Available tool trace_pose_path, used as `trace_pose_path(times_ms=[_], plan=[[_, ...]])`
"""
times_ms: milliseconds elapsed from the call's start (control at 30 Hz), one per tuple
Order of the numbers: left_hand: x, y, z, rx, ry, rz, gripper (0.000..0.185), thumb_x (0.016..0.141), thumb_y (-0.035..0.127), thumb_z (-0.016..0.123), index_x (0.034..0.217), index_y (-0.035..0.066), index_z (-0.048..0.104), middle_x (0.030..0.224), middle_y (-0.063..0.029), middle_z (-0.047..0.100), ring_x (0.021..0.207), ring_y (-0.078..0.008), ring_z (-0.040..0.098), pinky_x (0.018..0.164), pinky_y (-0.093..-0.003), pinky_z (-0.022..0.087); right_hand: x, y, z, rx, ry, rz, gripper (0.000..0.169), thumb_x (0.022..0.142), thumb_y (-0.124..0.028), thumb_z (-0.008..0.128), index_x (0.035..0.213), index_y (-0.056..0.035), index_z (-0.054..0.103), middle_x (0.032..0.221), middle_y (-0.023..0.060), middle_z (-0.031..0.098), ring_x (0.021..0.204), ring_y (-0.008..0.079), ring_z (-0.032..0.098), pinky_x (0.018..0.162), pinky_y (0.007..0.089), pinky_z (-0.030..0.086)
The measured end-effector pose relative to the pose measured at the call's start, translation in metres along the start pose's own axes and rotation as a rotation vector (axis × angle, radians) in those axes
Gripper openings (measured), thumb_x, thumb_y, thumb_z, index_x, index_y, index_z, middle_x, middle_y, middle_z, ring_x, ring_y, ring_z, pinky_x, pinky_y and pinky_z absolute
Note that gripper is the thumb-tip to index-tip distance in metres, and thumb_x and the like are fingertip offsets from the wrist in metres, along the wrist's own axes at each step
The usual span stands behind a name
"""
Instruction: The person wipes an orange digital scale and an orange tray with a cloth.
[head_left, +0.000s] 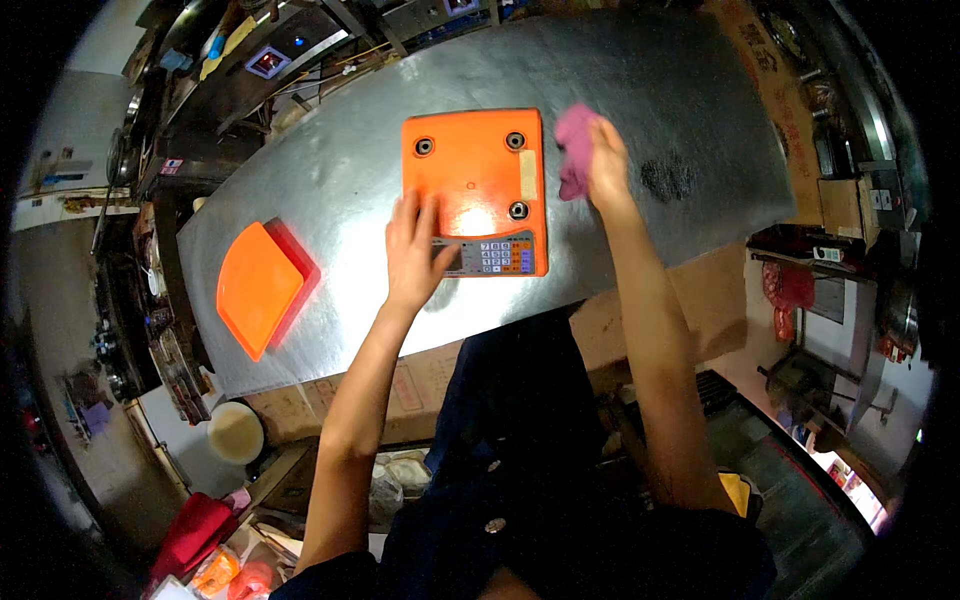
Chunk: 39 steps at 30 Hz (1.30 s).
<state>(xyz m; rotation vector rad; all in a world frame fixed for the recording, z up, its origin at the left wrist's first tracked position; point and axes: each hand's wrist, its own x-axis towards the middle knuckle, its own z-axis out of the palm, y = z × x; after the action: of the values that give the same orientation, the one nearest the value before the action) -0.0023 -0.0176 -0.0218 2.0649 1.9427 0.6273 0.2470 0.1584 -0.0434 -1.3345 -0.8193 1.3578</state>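
An orange electronic scale body lies on the metal tabletop, its keypad toward me. Three round dark supports show on its upper face, and my fingers cover the lower left corner. My left hand rests over that corner, fingers spread, the thumb beside the small display. Just right of the scale, my right hand grips a crumpled pink cloth, slightly blurred and apart from the scale. An orange plastic tray lies at the left of the table.
The metal tabletop has a dark wet-looking patch at right. Shelving with utensils lines the far left side. Cardboard borders the right end. A round pale board and a red cloth are at lower left.
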Motion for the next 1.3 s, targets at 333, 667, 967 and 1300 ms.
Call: trace_pose_path(times_ms=[333, 667, 967, 1300], plan=[[0.032, 0.027, 0.028, 0.413, -0.256, 0.025, 0.081, 0.074, 0.043, 0.070, 0.146, 0.022, 0.040, 0.156, -0.0116, 0.028, 0.140, -0.0392, 0.032, 0.104, -0.0640, 0.031, -0.035, 0.071, 0.022, -0.207, -0.195, -0.316, 0.036, 0.099, -0.014, 0.047, 0.134, -0.0075, 0.053, 0.146, 0.0199, 0.042, 0.133, 0.0320, 0.043, 0.106, 0.0354, 0.037], [0.043, 0.041, 0.013, 0.359, -0.310, 0.010, 0.073, 0.080, 0.037, 0.072, 0.145, 0.020, 0.043, 0.155, -0.0115, 0.031, 0.139, -0.0372, 0.033, 0.105, -0.0585, 0.034, -0.180, 0.114, -0.072, -0.556, -0.184, -0.480, 0.024, 0.087, 0.005, 0.055, 0.106, 0.0012, 0.068, 0.117, 0.0205, 0.064, 0.102, 0.0338, 0.065, 0.084, 0.0344, 0.052], [-0.007, -0.047, 0.005, -0.919, -0.376, -0.820, 0.056, 0.098, 0.051, 0.047, 0.129, 0.005, 0.049, 0.098, -0.0083, 0.059, 0.086, -0.0186, 0.057, 0.080, -0.0345, 0.046, -0.156, 0.027, -0.086, -0.541, -0.071, -0.129, 0.022, 0.083, -0.009, 0.067, 0.104, -0.0038, 0.063, 0.102, 0.0160, 0.067, 0.097, 0.0268, 0.067, 0.081, 0.0350, 0.051], [-0.004, 0.010, 0.034, -1.046, -0.319, -0.894, 0.058, 0.096, 0.052, 0.049, 0.137, 0.011, 0.047, 0.119, -0.0048, 0.056, 0.112, -0.0196, 0.050, 0.097, -0.0473, 0.040, -0.146, 0.099, 0.028, -0.812, 0.336, -0.650, 0.042, 0.093, 0.002, 0.047, 0.136, -0.0007, 0.050, 0.146, 0.0215, 0.041, 0.139, 0.0427, 0.032, 0.114, 0.0555, 0.022]])
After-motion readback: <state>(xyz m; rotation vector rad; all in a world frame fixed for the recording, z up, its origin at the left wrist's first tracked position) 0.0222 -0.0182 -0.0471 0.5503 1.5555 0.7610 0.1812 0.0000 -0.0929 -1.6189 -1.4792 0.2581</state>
